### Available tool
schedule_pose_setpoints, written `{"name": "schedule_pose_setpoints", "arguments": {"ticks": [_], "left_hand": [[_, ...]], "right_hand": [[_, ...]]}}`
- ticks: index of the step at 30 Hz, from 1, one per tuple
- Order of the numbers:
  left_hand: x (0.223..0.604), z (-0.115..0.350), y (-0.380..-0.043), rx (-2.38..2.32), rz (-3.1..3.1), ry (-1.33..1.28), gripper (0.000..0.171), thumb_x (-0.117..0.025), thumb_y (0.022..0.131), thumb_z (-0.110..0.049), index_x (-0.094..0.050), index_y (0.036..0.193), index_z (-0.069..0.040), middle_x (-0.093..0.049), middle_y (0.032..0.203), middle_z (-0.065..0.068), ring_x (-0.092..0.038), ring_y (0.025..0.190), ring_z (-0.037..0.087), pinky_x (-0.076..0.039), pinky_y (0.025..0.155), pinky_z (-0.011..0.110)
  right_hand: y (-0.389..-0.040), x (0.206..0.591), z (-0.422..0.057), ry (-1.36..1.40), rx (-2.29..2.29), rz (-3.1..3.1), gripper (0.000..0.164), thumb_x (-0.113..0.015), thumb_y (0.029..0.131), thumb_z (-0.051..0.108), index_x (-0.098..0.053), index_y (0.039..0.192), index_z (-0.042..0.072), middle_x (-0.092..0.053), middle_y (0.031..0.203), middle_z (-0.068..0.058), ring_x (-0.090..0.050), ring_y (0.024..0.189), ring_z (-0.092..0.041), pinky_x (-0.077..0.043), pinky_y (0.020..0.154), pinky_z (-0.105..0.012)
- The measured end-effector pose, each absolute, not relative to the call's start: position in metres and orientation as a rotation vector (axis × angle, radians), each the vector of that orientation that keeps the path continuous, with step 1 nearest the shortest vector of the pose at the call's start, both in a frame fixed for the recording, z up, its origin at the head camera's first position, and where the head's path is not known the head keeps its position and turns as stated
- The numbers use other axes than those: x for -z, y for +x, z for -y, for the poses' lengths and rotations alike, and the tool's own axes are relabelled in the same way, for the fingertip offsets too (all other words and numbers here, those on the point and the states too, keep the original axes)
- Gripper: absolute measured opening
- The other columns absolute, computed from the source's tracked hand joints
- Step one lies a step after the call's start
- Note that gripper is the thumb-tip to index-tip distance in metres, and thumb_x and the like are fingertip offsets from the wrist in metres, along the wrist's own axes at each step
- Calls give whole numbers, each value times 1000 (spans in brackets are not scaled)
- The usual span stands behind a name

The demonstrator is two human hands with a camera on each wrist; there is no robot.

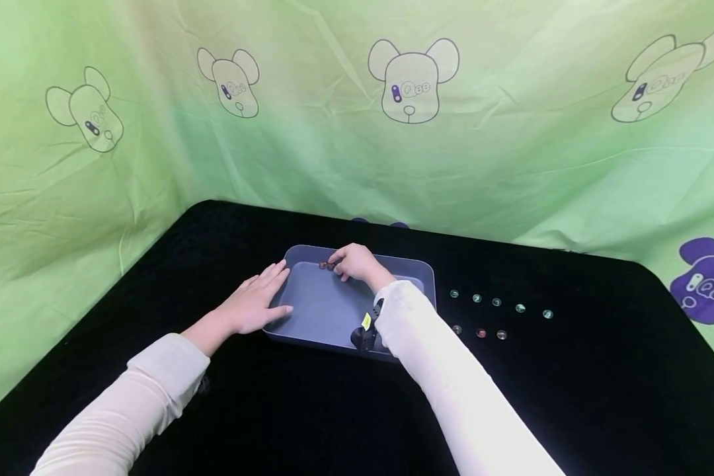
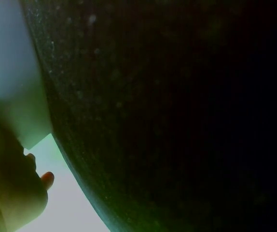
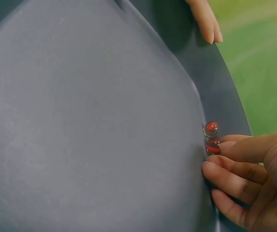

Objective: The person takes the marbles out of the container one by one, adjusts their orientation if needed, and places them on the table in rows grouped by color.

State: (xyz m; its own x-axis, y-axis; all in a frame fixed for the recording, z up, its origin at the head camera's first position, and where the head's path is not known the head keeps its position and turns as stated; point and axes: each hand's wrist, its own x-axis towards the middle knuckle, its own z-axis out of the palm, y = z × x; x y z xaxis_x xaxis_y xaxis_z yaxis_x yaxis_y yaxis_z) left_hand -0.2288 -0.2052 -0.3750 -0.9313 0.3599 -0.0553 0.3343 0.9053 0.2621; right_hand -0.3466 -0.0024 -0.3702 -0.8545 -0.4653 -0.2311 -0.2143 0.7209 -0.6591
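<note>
In the far left part of a shallow grey tray, my right hand reaches down to two small glass marbles. The right wrist view shows the fingertips pinching one red marble against the tray's inner edge. Another red marble lies right beside it, outside the grip. My left hand rests at the tray's left rim with straight, spread fingers and the thumb over the edge. Two of its fingertips show at the top of the right wrist view. Mostly dark cloth fills the left wrist view.
To the tray's right, several clear marbles with coloured centres lie in two rows, such as a green one and a red one. Black cloth covers the table. A green printed curtain hangs behind and at the sides.
</note>
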Motion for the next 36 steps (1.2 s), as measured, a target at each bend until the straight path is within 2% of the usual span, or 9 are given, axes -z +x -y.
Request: {"name": "schedule_pose_setpoints", "arguments": {"ticks": [2, 6, 8, 9, 13, 16, 19, 29, 36], "left_hand": [[374, 205, -229, -384, -2964, 537, 71, -46, 85, -43, -17, 137, -3, -7, 143, 9, -8, 129, 27, -15, 99, 47], [374, 205, -229, -387, -2959, 534, 71, -45, 86, -43, -17, 137, -3, -6, 144, 9, -7, 129, 27, -14, 99, 47], [374, 205, -229, -387, -2956, 533, 71, -44, 86, -43, -17, 138, -3, -6, 144, 9, -6, 129, 27, -14, 99, 48], [374, 205, -229, -387, -2956, 534, 71, -44, 86, -43, -17, 138, -3, -6, 144, 9, -6, 129, 27, -14, 99, 48], [375, 206, -229, -385, -2955, 529, 71, -44, 86, -43, -16, 138, -3, -6, 144, 9, -6, 129, 27, -14, 99, 48], [376, 207, -230, -390, -2958, 529, 71, -44, 86, -44, -16, 138, -4, -6, 144, 9, -6, 129, 27, -14, 99, 48], [376, 207, -229, -397, -2964, 532, 72, -45, 85, -44, -17, 138, -3, -6, 144, 8, -7, 129, 27, -14, 99, 47], [376, 206, -228, -395, -2956, 534, 72, -45, 85, -44, -17, 137, -3, -6, 144, 9, -6, 129, 26, -14, 99, 47], [375, 206, -229, -414, -2956, 547, 72, -45, 85, -44, -18, 137, -3, -6, 144, 9, -6, 129, 26, -15, 98, 47]], "right_hand": [[-357, 386, 1, -605, 969, -2527, 26, -57, 76, 2, -67, 97, 13, -64, 80, -3, -60, 56, -12, -41, 47, -25], [-365, 394, 4, -615, 959, -2530, 20, -58, 75, 1, -68, 88, 12, -63, 76, -1, -59, 54, -13, -44, 50, -27], [-356, 384, 4, -624, 959, -2542, 16, -58, 75, 0, -68, 86, 7, -64, 76, -4, -59, 54, -15, -41, 47, -22], [-339, 361, 5, -574, 905, -2556, 17, -55, 77, -3, -66, 89, 3, -64, 81, -9, -59, 55, -16, -42, 49, -22], [-328, 350, 3, -610, 910, -2561, 13, -58, 76, -1, -66, 87, -1, -64, 78, -9, -55, 52, -12, -37, 46, -17], [-341, 364, 5, -602, 891, -2556, 9, -62, 74, 1, -67, 81, 3, -61, 68, 0, -53, 51, -9, -40, 47, -19], [-341, 365, 5, -598, 871, -2559, 7, -64, 72, 1, -66, 77, 4, -58, 62, 3, -51, 50, -7, -38, 47, -19], [-339, 365, 3, -666, 792, -2569, 10, -65, 71, 2, -58, 65, 5, -55, 59, 1, -51, 54, -8, -37, 48, -19], [-340, 358, 2, -728, 875, -2591, 5, -62, 74, 5, -60, 71, 3, -57, 61, -1, -53, 56, -9, -40, 49, -21]]}}
